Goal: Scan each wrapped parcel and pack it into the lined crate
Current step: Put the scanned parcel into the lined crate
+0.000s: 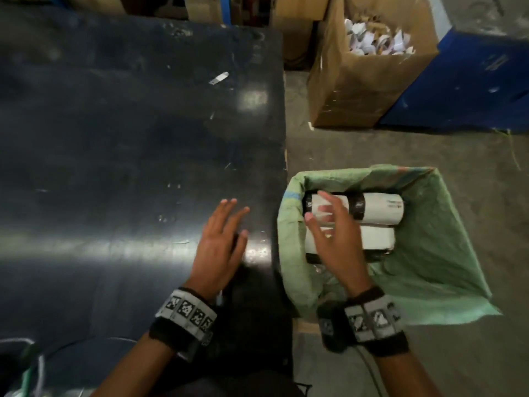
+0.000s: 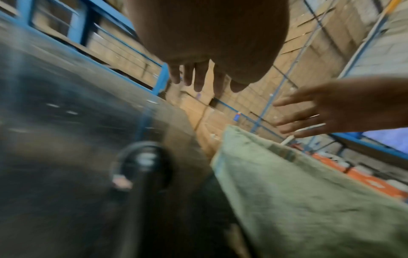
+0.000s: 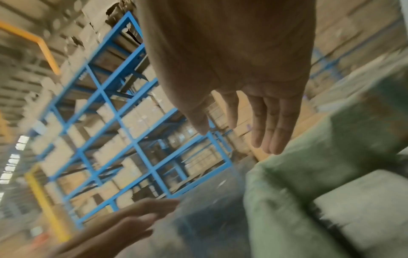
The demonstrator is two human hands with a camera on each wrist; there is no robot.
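Only the head view looks down into the lined crate (image 1: 429, 239), which stands on the floor just off the right edge of the dark desk (image 1: 128, 138); its green liner (image 1: 446, 270) is folded over the rim, and two white wrapped parcels lie side by side against the crate's left wall, the far parcel (image 1: 380, 209) banded with dark tape and the near parcel (image 1: 375, 239) just beside it. The same view shows a cardboard box (image 1: 357, 90) of paper scraps standing on the floor beyond the crate. The wrist views, both blurred, show instead what the head view leaves out: blue shelving (image 3: 123, 139) stacked with cartons rising behind the desk. In the left wrist view the liner appears as a pale green fold at the desk's right edge, with no parcel in sight. The left hand (image 1: 220, 242) hovers palm down over the desk near its front right corner, fingers straight and spread, holding nothing. The right hand (image 1: 335, 239) is above the parcels at the crate's left side, fingers splayed and straight, empty; whether it touches a parcel cannot be told.
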